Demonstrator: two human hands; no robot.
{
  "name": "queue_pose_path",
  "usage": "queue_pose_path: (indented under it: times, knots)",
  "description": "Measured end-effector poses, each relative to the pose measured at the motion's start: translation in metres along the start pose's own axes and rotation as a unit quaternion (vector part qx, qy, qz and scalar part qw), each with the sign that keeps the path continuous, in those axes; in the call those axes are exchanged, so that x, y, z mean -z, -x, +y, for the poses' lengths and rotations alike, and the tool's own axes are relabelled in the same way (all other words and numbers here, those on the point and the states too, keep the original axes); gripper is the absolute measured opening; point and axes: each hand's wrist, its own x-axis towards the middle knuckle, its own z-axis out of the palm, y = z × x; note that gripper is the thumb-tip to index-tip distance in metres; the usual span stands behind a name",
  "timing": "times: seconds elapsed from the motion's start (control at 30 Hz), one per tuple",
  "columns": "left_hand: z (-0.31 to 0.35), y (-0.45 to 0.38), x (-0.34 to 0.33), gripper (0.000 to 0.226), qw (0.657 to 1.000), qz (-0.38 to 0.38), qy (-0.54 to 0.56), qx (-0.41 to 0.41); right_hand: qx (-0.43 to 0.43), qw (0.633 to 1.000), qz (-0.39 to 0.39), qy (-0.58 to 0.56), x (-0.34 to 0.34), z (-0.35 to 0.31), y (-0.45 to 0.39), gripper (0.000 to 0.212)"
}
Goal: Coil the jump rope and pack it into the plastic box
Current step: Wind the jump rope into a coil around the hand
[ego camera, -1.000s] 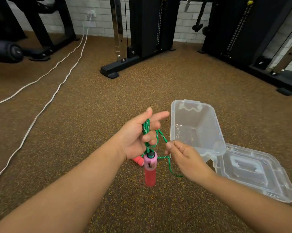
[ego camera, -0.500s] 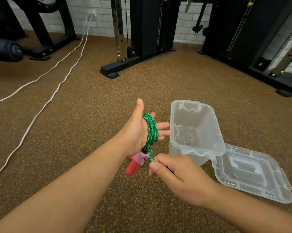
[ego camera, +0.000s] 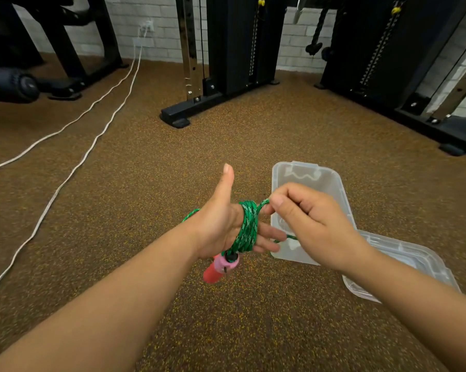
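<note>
A green jump rope (ego camera: 247, 229) is wound in several turns around the fingers of my left hand (ego camera: 221, 224), whose thumb points up. A red handle with a pink cap (ego camera: 221, 267) hangs below that palm. My right hand (ego camera: 309, 224) is closed, pinching the loose end of the rope just right of the coil, above the clear plastic box (ego camera: 307, 175). The box stands open on the floor. Its lid (ego camera: 403, 267) lies flat to the right, partly behind my right forearm.
Brown speckled rubber floor. Two white cables (ego camera: 87, 146) run across the floor at left. A black weight machine base (ego camera: 189, 111) stands ahead. More black gym frames (ego camera: 425, 122) are at the right, and a padded roller (ego camera: 9, 84) is at far left.
My right hand rose from below the coil to its upper right, carrying the rope end over the fingers. More turns now lie on my left hand.
</note>
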Motion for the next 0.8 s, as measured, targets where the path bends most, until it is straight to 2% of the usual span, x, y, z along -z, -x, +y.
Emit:
queue_pose_path:
  times: [0.17,0.27,0.33,0.43,0.53,0.7,0.8]
  knots:
    - [0.0,0.006,0.002,0.111,0.99,-0.118,-0.034,0.065,-0.041,0.998,0.039,0.036,0.013,0.016,-0.014,0.033]
    - [0.001,0.011,0.0,0.071,0.984,-0.17,-0.039,0.037,-0.097,0.994,0.05,0.017,0.01,0.033,-0.015,0.039]
    - [0.001,0.012,-0.002,0.049,0.985,-0.17,-0.022,-0.004,-0.148,0.988,0.041,-0.025,0.0,0.045,-0.008,0.037]
    - [0.001,0.011,-0.003,0.041,0.988,-0.131,0.061,-0.048,-0.208,0.977,-0.003,-0.049,-0.022,0.057,0.008,0.037]
    - [0.005,0.008,0.001,0.04,0.982,-0.048,0.158,-0.088,-0.237,0.968,-0.029,-0.081,-0.036,0.062,0.025,0.039]
    - [0.009,0.004,0.006,0.036,0.966,0.084,0.201,-0.141,-0.187,0.98,-0.057,0.026,-0.043,0.061,0.045,0.035]
    - [0.01,-0.001,0.003,0.037,0.955,0.134,0.213,-0.159,-0.136,0.981,-0.091,0.101,-0.044,0.046,0.051,0.03]
